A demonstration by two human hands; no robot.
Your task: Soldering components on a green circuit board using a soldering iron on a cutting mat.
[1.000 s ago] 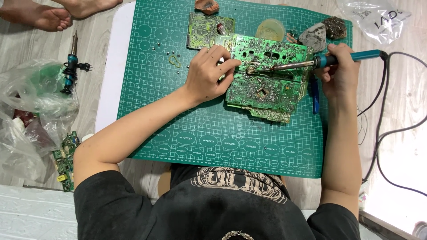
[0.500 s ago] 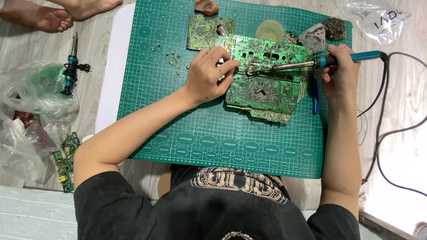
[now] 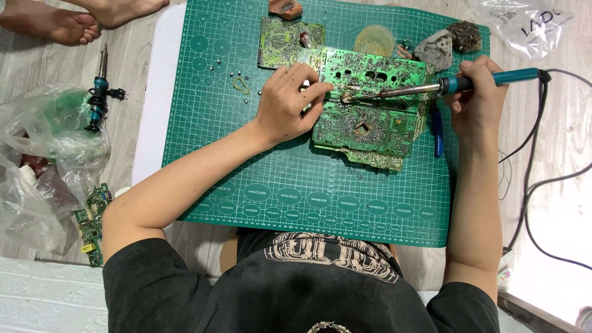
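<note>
3 circuit boards show: 1 large board (image 3: 370,108) mid-mat, pinned at 9 o'clock by the curled left hand (image 3: 287,102); 1 small board (image 3: 283,40) at 11 o'clock; 1 floor board (image 3: 91,225) beside the plastic bags (image 3: 43,154). The right hand (image 3: 478,98) is closed around 1 of 2 soldering irons (image 3: 444,86). 1 round tub (image 3: 374,40) holds yellowish paste.

We wear a black short-sleeved T-shirt (image 3: 296,290) with a pale printed design across the chest; below its sleeves our forearms are bare.
</note>
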